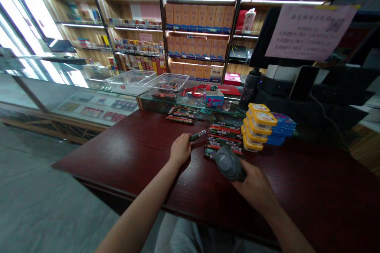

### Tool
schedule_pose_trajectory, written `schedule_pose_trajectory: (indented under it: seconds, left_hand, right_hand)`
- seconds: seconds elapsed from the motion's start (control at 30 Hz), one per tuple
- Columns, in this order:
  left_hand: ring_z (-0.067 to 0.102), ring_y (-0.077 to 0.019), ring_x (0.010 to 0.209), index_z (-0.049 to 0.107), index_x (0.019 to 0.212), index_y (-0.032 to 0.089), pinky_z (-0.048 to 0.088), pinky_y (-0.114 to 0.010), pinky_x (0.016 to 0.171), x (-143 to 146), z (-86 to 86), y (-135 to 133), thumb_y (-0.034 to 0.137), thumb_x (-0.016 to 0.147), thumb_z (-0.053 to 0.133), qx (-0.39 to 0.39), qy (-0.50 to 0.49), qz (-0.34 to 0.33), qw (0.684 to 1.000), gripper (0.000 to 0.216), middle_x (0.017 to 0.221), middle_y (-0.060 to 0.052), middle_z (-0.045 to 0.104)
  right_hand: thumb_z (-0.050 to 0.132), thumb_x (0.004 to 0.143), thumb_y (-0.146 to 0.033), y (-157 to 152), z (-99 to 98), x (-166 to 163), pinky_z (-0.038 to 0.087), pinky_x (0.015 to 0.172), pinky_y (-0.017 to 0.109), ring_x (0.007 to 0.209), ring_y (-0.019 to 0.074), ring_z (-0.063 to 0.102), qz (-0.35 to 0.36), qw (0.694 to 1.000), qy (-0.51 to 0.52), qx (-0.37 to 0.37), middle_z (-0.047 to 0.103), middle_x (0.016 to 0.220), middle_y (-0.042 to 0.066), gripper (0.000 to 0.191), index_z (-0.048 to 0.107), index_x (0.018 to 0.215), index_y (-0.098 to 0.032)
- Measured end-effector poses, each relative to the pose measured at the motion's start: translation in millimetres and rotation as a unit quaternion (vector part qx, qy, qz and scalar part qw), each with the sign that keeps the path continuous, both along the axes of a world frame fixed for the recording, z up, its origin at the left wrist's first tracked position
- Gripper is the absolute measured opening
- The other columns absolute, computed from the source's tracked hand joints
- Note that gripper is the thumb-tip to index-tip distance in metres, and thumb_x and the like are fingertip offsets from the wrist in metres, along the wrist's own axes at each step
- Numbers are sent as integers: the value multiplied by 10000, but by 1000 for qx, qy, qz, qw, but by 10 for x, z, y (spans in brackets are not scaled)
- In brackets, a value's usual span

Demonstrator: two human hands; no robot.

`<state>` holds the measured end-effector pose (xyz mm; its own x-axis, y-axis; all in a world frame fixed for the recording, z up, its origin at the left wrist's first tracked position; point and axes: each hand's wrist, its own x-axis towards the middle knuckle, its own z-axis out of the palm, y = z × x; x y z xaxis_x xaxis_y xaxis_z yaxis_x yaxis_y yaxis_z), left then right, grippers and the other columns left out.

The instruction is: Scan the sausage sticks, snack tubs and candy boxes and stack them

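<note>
My left hand (180, 150) is closed on one end of a slim dark wrapped stick (198, 135), held just above the table and left of a pile. In my right hand (255, 184) is a grey handheld barcode scanner (228, 163), its head over the near edge of that pile. The pile (224, 136) is made of several similar slim packets in dark, red and green wrappers, lying side by side. A smaller group of such packets (181, 114) lies farther back by the glass ledge. What the packets contain, I cannot make out.
Yellow-lidded tubs (258, 126) and blue flat boxes (282, 128) are stacked right of the pile on the dark red wooden table (118, 146). Clear plastic bins (130, 81) and a small blue-pink box (214, 99) stand on the glass counter. A monitor bears a paper sign (310, 31).
</note>
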<state>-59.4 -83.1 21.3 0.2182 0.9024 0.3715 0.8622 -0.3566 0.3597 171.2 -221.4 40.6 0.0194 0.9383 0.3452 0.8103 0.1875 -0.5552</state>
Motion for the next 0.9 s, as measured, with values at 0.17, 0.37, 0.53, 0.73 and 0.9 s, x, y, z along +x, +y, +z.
schedule_pose_trajectory:
  seconds: [0.17, 0.37, 0.53, 0.73, 0.9]
  left_hand:
    - [549, -187, 950, 578, 1033, 211, 429, -302, 854, -24, -18, 27, 170, 840, 516, 22, -23, -48, 998, 207, 1000, -51, 580]
    - [491, -216, 965, 641, 1070, 246, 410, -354, 865, 42, 13, 112, 191, 832, 528, 58, -11, -49, 997, 269, 984, -61, 565]
    - [488, -215, 960, 653, 1088, 232, 409, -347, 860, 365, 144, 253, 198, 841, 510, 67, -9, -137, 988, 287, 964, -67, 582]
    - [475, -228, 1021, 644, 1079, 225, 400, -370, 915, 919, 208, 384, 154, 818, 520, 57, 28, -210, 976, 298, 1049, -78, 574]
    - [466, -232, 1037, 657, 1028, 230, 405, -368, 928, 1130, 65, 459, 143, 782, 574, 44, 25, -198, 979, 274, 1035, -69, 557]
  right_hand:
    - [503, 712, -154, -76, -228, 239, 437, 682, 324, 792, 232, 627, 16, 973, -218, 74, 682, 902, 80, 328, 604, 1024, -159]
    - [507, 713, -142, -75, -423, 323, 408, 697, 300, 788, 201, 605, 16, 966, -215, 140, 668, 876, 68, 313, 596, 1012, -167]
    - [521, 736, -166, -64, -410, 329, 394, 671, 296, 745, 188, 607, 11, 973, -180, 143, 659, 825, 44, 266, 595, 992, -172]
    - [524, 741, -176, -63, -441, 408, 404, 684, 303, 778, 201, 621, -1, 981, -148, 122, 673, 865, 54, 258, 588, 991, -180]
    - [528, 757, -186, -82, -406, 402, 405, 680, 304, 774, 201, 620, -13, 981, -160, 108, 675, 868, 53, 246, 590, 995, -178]
